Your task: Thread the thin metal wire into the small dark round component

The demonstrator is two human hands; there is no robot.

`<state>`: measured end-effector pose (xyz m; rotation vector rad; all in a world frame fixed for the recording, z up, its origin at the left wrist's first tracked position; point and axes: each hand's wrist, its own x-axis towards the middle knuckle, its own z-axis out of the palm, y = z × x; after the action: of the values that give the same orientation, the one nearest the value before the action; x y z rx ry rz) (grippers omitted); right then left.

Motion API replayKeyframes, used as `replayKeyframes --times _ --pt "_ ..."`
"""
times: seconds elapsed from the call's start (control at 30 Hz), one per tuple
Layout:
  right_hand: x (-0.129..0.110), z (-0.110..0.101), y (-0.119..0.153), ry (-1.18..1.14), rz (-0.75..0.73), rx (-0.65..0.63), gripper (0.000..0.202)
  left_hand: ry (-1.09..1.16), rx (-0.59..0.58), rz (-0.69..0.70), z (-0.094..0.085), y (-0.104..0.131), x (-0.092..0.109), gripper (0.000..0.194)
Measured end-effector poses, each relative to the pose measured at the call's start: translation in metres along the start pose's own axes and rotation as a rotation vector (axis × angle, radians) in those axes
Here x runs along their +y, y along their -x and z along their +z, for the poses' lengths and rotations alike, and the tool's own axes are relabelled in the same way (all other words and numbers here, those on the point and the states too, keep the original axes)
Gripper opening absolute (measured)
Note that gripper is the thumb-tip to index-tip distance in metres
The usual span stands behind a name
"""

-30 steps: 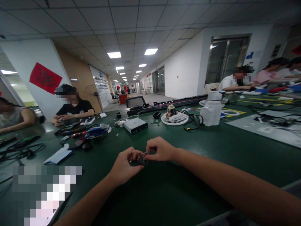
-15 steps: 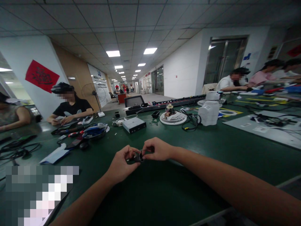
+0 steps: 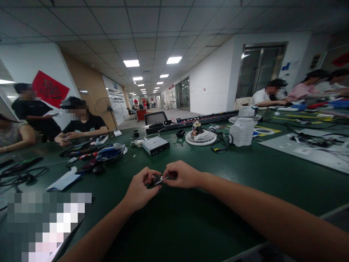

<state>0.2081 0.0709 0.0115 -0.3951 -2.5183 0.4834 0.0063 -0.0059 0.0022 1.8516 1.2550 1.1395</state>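
Observation:
Above the green table, my left hand (image 3: 140, 189) grips a small dark part (image 3: 152, 183) between thumb and fingers. Most of that part is covered by the fingers, so its kind cannot be made out. Close by on the right, my right hand (image 3: 180, 174) pinches a thin, light metal strip (image 3: 161, 180). The strip slants down and left across the open end of the dark part and appears to touch it. Both hands are closed, with their fingertips almost meeting.
Beyond my hands lie a silver disc drive (image 3: 155, 145), a white fan grille (image 3: 201, 137) with a motor on it and a white plastic housing (image 3: 242, 131). Tools and a blue pouch (image 3: 110, 152) are at the left, near a folded paper (image 3: 62, 180). Co-workers sit around the table.
The metal strip has turned from nearly level to a downward slant across the dark part. My right hand has shifted slightly. A standing person has come into view at the far left.

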Motion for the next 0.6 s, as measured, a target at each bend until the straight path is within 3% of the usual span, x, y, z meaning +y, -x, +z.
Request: replayKeyframes --times 0.43,0.6 --pt "0.01 0.007 -0.001 -0.258 0.048 -0.022 0.012 0.059 -0.046 0.016 -0.002 0.001 -0.002 0.034" --pt "0.009 0.01 -0.003 -0.356 0.26 0.079 0.023 0.04 -0.018 0.025 -0.002 0.001 -0.005 0.033"
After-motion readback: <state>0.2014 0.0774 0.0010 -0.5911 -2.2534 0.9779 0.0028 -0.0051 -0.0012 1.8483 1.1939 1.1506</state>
